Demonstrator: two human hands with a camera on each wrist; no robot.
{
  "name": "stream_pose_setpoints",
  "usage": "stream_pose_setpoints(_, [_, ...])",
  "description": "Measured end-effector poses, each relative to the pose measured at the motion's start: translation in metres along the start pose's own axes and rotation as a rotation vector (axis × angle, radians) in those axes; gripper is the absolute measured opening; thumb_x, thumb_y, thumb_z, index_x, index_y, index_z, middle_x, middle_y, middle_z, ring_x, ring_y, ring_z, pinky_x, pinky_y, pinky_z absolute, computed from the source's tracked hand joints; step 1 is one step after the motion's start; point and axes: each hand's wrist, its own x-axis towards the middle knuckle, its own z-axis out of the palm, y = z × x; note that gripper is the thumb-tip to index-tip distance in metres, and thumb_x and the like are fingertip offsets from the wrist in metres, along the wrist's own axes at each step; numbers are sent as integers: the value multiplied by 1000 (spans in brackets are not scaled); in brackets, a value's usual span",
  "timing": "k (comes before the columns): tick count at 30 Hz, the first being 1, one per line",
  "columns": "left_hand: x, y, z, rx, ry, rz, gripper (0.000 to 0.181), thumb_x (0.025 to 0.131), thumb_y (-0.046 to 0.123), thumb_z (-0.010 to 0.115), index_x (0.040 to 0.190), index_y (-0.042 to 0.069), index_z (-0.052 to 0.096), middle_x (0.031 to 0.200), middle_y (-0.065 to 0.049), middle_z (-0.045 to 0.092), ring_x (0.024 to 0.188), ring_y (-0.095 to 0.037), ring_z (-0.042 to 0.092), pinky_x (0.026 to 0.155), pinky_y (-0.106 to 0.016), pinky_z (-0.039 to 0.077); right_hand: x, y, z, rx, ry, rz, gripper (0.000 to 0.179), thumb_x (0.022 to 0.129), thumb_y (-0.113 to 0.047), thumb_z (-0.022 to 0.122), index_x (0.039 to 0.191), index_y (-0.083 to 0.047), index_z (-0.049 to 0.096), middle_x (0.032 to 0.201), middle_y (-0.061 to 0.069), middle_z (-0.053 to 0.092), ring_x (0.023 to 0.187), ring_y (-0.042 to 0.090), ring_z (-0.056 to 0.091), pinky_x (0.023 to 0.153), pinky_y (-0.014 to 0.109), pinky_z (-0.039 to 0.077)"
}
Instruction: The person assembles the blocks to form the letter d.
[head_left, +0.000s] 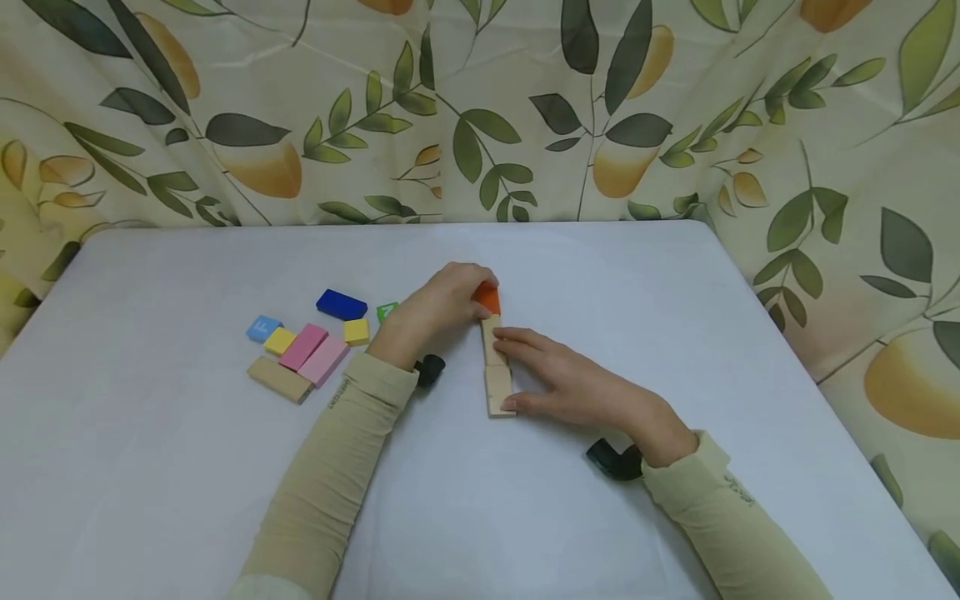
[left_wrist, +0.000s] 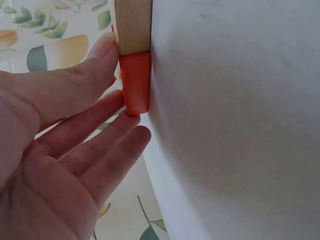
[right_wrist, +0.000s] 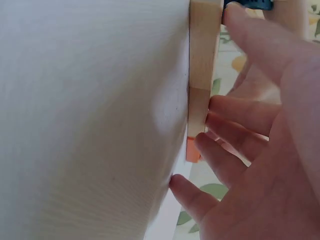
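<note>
Holding orange block (left_wrist: 135, 82), left hand (head_left: 442, 302)

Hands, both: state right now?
Left hand: closed, pinching the orange block.
Right hand: open, touching the wooden blocks, not gripping.

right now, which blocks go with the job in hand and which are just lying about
Likely in the job: orange block, middle wooden block, near wooden block

Lying about: dark blue block, light blue block, two yellow blocks, two pink blocks, left wooden block, green block
</note>
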Motion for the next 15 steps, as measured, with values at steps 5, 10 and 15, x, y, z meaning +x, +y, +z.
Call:
stream_pose_setpoints(5, [0, 2, -1, 13, -21, 6, 41, 90, 13, 72, 129, 4, 61, 129, -9, 64, 117, -22, 55, 108, -34, 43, 1, 0, 2, -11, 20, 0, 78, 89, -37, 74, 150, -4, 40, 161, 7, 30, 149, 28, 30, 118, 48, 32])
stream_pose_setpoints(10, [-2, 4, -3, 21, -52, 2, 42, 91, 14, 72, 130, 6, 61, 130, -7, 63, 119, -21, 54, 110, -34, 42, 0, 1, 2, 3, 4, 14, 82, 89, -38, 73, 153, -5, 33, 164, 8, 24, 150, 29, 26, 119, 50, 30])
stream_pose_setpoints(15, [-4, 3, -4, 38, -75, 25, 41, 93, 15, 70, 131, 5, 60, 132, -8, 60, 122, -21, 52, 110, -33, 41, -1, 1, 2, 21, -13, 13, 84, 91, -38, 71, 155, -5, 28, 166, 8, 19, 152, 30, 23, 120, 51, 28])
